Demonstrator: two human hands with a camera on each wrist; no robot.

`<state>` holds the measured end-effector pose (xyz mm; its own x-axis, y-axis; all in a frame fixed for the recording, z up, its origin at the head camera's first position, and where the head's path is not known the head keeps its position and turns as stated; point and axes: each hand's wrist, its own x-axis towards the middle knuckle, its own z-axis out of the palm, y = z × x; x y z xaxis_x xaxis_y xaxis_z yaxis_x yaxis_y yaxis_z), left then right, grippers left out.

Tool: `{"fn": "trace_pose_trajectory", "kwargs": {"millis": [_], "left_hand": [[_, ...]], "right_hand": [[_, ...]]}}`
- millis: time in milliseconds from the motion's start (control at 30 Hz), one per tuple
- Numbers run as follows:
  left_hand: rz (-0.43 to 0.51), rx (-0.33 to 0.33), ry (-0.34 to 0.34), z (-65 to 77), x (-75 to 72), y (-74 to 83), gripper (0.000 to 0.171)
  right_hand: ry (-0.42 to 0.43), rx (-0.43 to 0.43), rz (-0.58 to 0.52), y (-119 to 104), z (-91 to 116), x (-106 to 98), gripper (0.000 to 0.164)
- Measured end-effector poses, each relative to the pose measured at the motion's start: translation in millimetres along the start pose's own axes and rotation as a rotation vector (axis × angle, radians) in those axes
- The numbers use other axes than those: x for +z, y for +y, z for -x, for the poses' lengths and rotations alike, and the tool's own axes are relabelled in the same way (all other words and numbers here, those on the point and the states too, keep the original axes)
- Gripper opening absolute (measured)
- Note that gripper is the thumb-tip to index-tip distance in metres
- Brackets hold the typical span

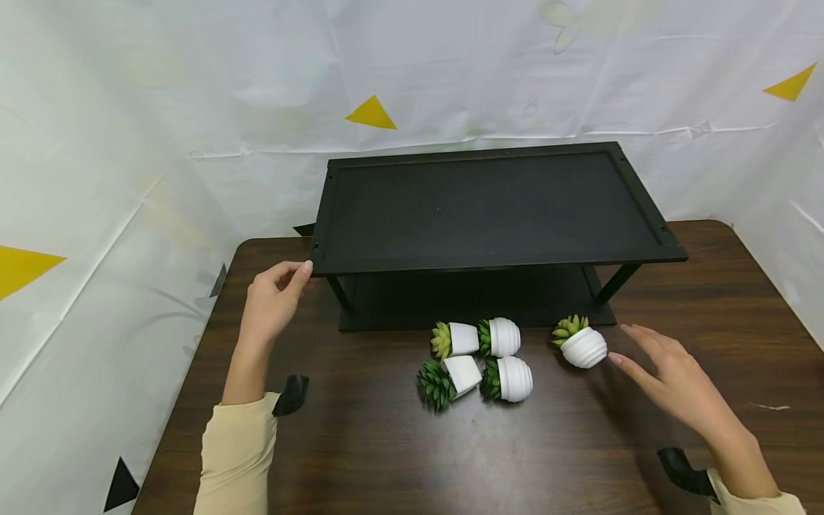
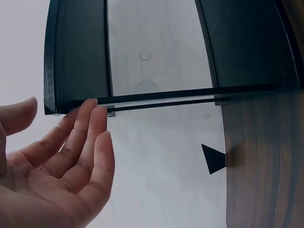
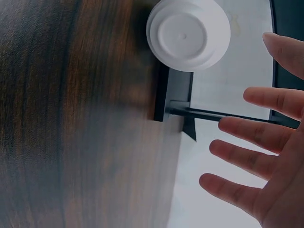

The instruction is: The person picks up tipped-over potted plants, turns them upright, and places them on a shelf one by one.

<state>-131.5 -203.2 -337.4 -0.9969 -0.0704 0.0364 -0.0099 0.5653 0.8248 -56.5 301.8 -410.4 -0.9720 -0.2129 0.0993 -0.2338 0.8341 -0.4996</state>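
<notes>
A black two-tier shelf stands on the brown table. My left hand is at its front left corner; in the left wrist view the fingertips reach the edge of the upper board, while the thumb stays apart from it. On the right, a small artificial succulent in a ribbed white pot lies tipped over, its leaves towards the shelf. My right hand is just right of this pot, fingers spread. In the right wrist view the pot's round base faces the camera, and nothing is between the fingers.
Several more potted succulents lie on their sides before the shelf: two with smooth tapered pots, one light green and one dark green, and two with ribbed pots. White sheeting hangs behind and beside the table.
</notes>
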Motion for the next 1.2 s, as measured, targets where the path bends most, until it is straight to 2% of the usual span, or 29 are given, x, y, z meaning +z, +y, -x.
{"fn": "trace_pose_trajectory", "kwargs": {"millis": [167,267,600,900,1200], "left_hand": [[0.076,-0.06,-0.069,-4.6,-6.4,0.8,0.045],[0.09,-0.078,-0.091,-6.6,-8.7,0.2,0.043],[0.116,-0.076,-0.128,-10.2,-12.0,-2.9,0.045],[0.16,-0.068,-0.14,-12.0,-13.0,-6.7,0.045],[0.169,-0.073,-0.141,-13.7,-11.2,-8.3,0.044]], "right_hand": [[0.005,-0.008,-0.008,3,1,1,0.055],[-0.003,-0.007,-0.021,3,1,1,0.055],[-0.025,0.005,-0.051,-1,-6,2,0.054],[-0.135,0.047,-0.039,-4,-23,3,0.058],[-0.178,0.092,-0.047,-2,-36,11,0.061]]}}
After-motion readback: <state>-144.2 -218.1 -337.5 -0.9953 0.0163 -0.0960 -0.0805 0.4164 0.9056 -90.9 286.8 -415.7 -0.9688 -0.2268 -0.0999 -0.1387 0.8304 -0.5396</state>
